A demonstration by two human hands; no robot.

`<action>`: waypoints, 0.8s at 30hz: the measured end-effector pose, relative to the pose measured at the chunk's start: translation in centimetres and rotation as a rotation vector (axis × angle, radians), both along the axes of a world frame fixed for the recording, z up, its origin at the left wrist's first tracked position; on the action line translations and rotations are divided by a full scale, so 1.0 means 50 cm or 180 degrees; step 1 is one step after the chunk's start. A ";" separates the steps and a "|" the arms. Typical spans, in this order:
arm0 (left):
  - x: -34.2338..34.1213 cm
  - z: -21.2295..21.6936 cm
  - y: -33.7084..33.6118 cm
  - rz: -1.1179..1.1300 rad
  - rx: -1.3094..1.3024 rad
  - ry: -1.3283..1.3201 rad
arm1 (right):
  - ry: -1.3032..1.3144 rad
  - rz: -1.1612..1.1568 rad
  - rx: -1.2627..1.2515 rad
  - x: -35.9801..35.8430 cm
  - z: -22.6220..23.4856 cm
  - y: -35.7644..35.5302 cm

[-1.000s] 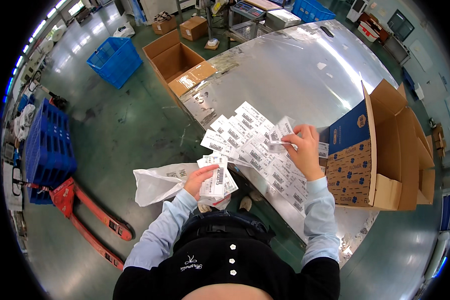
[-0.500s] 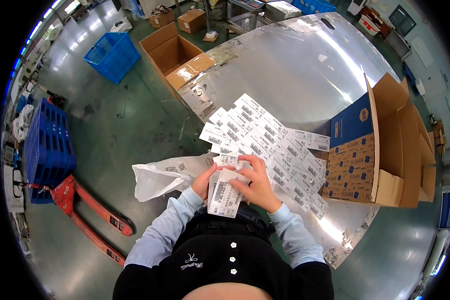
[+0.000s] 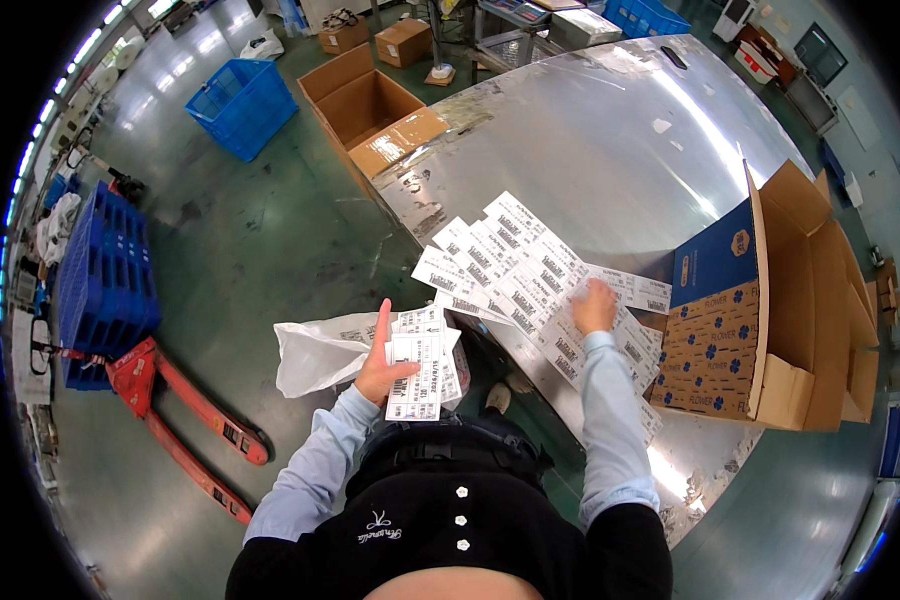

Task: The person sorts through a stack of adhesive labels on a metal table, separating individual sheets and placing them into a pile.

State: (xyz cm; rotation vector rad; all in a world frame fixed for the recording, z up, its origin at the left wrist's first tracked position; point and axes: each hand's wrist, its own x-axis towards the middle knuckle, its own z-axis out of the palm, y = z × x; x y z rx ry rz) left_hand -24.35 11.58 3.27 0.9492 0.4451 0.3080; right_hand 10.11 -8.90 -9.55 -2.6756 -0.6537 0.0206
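Observation:
My left hand (image 3: pixel 375 372) holds a small stack of white printed barcode labels (image 3: pixel 415 385) in front of my waist, its thumb across the top one and a finger pointing up. Farther right, my right hand (image 3: pixel 594 306) is down on the spread of overlapping barcode labels (image 3: pixel 515 265) on the metal table. Its fingers are curled together, and the fingertips are hidden, so I cannot tell what they pinch. A white plastic bag (image 3: pixel 315 355) is behind and left of my left hand, partly covered by it.
A printed cardboard box (image 3: pixel 710 330) lies open at the right of the metal table (image 3: pixel 570 130). An open carton (image 3: pixel 370 110) is at the table's far left corner. On the floor are a blue crate (image 3: pixel 240 105), blue pallets (image 3: pixel 105 290) and a red pallet jack (image 3: pixel 185 420).
My right hand has left the stack and moved right and away onto the spread labels. My left hand has shifted slightly left and keeps the stack. The view has shifted slightly.

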 end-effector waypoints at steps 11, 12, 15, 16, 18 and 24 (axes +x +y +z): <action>-0.028 0.003 -0.008 -0.0389 -0.0801 -0.0236 | 0.1084 -0.0024 -0.1570 0.087 0.061 0.028; -0.018 0.009 -0.013 -0.0413 -0.0765 -0.0245 | 0.0997 -0.0006 -0.1290 0.088 0.060 0.022; 0.002 0.016 -0.020 -0.0477 -0.0686 -0.0205 | 0.1042 0.0064 -0.0806 0.091 0.045 -0.008; 0.008 0.010 -0.021 -0.0527 -0.0798 -0.0230 | 0.1223 0.0090 -0.0866 0.108 0.028 -0.007; -0.005 -0.008 -0.031 -0.0538 -0.1011 -0.0266 | 0.1112 0.0218 -0.1060 0.125 0.021 0.002; -0.012 -0.028 -0.036 -0.0809 -0.0807 -0.0287 | 0.0658 0.0540 -0.1555 0.091 0.070 0.008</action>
